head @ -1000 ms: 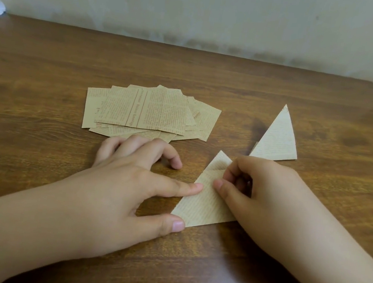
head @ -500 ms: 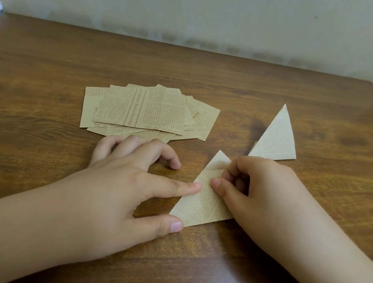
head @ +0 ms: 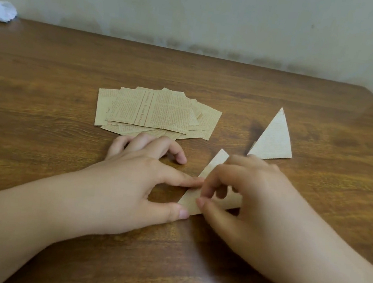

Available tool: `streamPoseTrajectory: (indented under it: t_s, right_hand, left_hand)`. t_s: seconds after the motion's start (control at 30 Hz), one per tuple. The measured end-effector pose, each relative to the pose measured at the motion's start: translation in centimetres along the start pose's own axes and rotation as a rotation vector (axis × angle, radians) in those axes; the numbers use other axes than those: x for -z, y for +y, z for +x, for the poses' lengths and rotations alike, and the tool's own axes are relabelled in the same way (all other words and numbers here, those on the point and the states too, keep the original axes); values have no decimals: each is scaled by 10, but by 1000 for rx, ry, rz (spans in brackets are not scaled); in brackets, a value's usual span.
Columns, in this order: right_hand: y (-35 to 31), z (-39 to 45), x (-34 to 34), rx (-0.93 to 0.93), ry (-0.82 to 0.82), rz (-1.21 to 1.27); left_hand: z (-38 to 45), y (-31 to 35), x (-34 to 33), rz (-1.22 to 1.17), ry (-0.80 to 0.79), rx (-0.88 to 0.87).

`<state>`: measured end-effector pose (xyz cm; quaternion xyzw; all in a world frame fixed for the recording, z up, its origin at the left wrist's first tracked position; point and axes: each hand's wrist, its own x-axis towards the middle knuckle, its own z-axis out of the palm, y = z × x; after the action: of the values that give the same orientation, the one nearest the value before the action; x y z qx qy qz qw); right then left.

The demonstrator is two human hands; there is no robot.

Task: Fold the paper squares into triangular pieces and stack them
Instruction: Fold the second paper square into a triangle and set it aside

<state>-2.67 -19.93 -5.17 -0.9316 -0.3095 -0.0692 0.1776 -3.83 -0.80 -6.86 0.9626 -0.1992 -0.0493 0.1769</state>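
- The folded piece (head: pixel 208 185) in hand lies flat on the bench (head: pixel 40 148), between your two hands and near the bench's front edge. Judge it as very light, thin and limp: it will slide on the smooth wood at the least push.
- Your left hand (head: pixel 134 182) pins its left edge. The forefinger and thumb lie straight and pressed down on the paper, and the other fingers (head: pixel 148 144) curl loosely on the bench (holding nothing).
- Your right hand (head: pixel 244 194) covers the right part of the piece, with thumb and fingertips drawn close together at the paper; motion blur hides whether they actually pinch it.
- Take hold at a corner or along the creased edge, where the doubled layers are stiffest. Press with the flat of a fingertip; a sharp tug is likely to tear or skew it.
- The unfolded paper squares (head: pixel 156 112) lie fanned just beyond your left hand, close enough for a knuckle to scatter them.
- The finished triangle (head: pixel 274 139) sits just beyond your right hand, apart from the working piece.
- A white wad (head: pixel 0 10) rests at the far left corner, well clear.
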Motion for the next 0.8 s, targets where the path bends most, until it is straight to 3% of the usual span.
streamPoseTrajectory:
  t_s: [0.17,0.43,0.8]
  right_hand:
    - [-12,-3,-12,-33,-44,-13]
    - [-4,-11,-20,-1,59,-131]
    - [28,-19,3,-133,-18,-111]
  left_hand:
    - [0,0,-2,5,23,2]
    - [-1,0,-2,-34,25,5]
    - [-1,2,0,-47,6,21]
